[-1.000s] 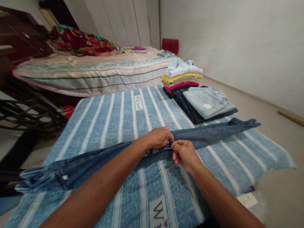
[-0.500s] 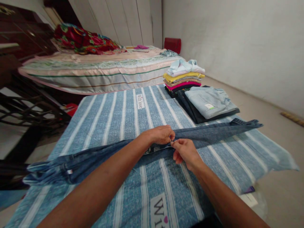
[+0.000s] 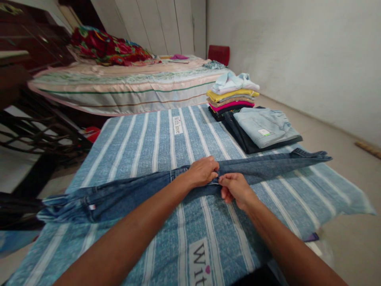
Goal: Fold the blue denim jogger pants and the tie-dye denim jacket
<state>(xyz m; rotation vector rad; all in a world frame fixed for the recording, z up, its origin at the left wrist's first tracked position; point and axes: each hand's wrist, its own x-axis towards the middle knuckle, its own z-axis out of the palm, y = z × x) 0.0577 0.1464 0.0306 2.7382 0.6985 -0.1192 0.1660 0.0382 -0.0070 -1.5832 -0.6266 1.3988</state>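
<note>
A pair of dark blue jeans [image 3: 119,194] lies stretched lengthwise across the striped blue bedspread [image 3: 137,155], folded into a long narrow strip. My left hand [image 3: 204,171] is closed on the denim near its middle, with fingertips pinched at the upper edge. Close beside it, my right hand [image 3: 236,188] pinches the same part of the jeans between thumb and forefinger, its other fingers curled. The fingertips of both hands nearly meet, and the small spot between them is partly hidden. A small white and red tag shows on the jeans' left part.
Beyond the jeans on the right lie folded light blue jeans [image 3: 264,127] on dark trousers. Behind them stands a stack of folded clothes [image 3: 233,97]. A second bed [image 3: 133,89] with a red floral blanket [image 3: 110,47] is at the back. Dark furniture [image 3: 32,131] stands left.
The left end of the jeans has shifted slightly right and up in view. Both hands stay pinched at the middle, with only small movement, and the whole view has shifted slightly.
</note>
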